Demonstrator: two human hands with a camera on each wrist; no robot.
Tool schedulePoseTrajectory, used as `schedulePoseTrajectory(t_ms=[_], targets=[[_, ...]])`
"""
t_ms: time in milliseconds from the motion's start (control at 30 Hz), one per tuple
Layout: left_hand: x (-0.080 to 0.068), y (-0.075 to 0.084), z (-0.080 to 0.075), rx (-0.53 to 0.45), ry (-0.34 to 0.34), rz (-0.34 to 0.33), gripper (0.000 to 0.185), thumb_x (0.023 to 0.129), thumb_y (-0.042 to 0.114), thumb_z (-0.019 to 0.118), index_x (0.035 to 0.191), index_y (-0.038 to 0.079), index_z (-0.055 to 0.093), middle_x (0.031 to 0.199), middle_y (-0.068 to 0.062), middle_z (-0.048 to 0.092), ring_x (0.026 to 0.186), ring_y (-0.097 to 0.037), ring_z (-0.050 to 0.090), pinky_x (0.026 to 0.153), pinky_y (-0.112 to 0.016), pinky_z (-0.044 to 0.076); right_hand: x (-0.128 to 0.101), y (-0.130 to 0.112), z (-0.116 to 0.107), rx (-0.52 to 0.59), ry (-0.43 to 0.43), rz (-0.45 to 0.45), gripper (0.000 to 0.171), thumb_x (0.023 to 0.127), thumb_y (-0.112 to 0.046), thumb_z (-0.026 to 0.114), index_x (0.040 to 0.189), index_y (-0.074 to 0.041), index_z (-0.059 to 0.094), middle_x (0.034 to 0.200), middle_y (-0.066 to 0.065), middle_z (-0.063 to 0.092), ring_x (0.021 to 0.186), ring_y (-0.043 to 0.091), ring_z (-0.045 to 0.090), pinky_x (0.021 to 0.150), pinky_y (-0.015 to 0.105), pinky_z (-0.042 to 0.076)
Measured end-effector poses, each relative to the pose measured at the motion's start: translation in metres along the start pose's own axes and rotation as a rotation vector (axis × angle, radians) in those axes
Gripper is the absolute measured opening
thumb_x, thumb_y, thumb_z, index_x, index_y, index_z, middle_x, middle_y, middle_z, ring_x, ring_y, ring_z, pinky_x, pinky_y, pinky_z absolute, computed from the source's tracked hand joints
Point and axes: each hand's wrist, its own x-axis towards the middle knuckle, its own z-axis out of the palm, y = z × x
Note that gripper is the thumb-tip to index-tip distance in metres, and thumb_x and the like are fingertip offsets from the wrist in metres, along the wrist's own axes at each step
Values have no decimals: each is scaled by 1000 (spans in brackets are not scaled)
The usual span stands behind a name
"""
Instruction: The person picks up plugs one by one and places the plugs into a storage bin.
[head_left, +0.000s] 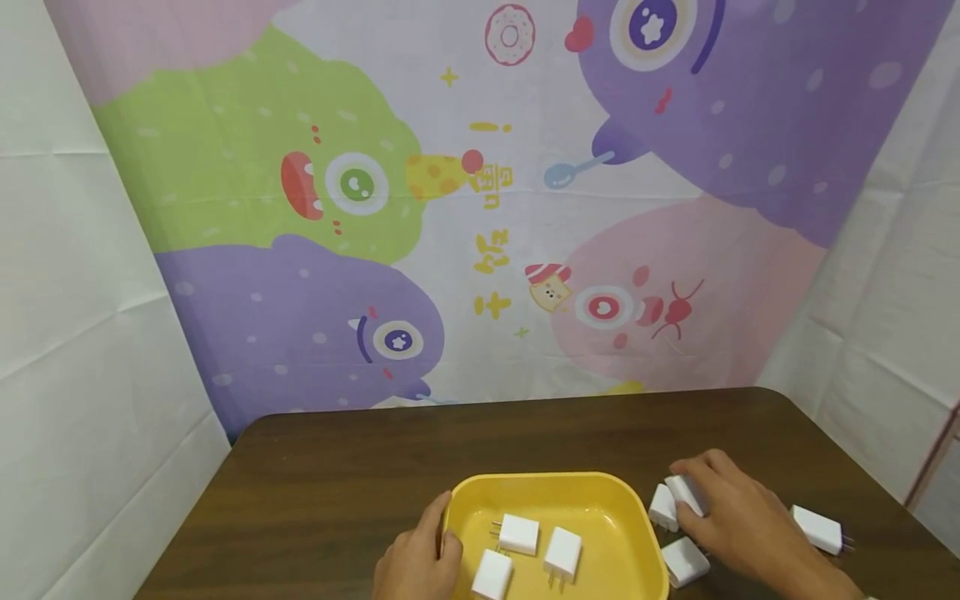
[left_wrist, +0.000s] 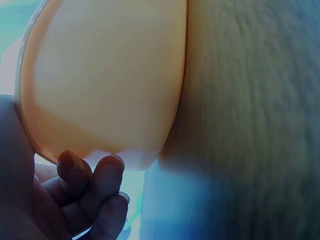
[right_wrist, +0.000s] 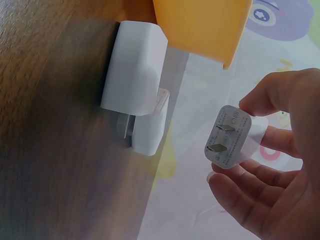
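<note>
A yellow tray (head_left: 622, 575) with rounded corners sits at the table's front. My left hand (head_left: 420, 554) grips its left edge; in the left wrist view curled fingers (left_wrist: 107, 185) lie against the tray's outer wall (left_wrist: 110, 75). Three white plug chargers (head_left: 562, 553) lie inside, prongs pointing different ways. To the right of the tray, my right hand (head_left: 738, 517) pinches another white charger (head_left: 686, 495) between thumb and fingers. Its two metal prongs (right_wrist: 218, 148) face the right wrist camera. Close beneath that hand are two loose chargers (head_left: 663, 508) (head_left: 686, 562) on the table.
One more charger (head_left: 817, 530) lies on its side to the right of my right forearm. The dark wooden table (head_left: 337, 475) reaches back to a cartoon-printed cloth (head_left: 495, 333). White cloth hangs at the left (head_left: 97, 333) and right sides.
</note>
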Motion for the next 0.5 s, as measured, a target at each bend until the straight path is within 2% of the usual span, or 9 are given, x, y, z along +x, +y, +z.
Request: schedulePoseTrajectory(t_ms=[333,500], targets=[[0,0,-1,2,4,13,47,92,25,56,139,17,58,77,-1,69,56,-15,51,57,-43,44,-1,-7,-1,28,14,18,45,81,-29,79,121,-14,67,109,5,56,87,21,62,78,54,55],[0,-1,-1,3,4,14,48,92,25,56,139,17,58,78,-1,69,57,-15,51,58,-43,44,-2,-10,-1,40,84,-23,52,81,-25,79,128,-13,62,113,7,55,90,22,62,79,52,56]])
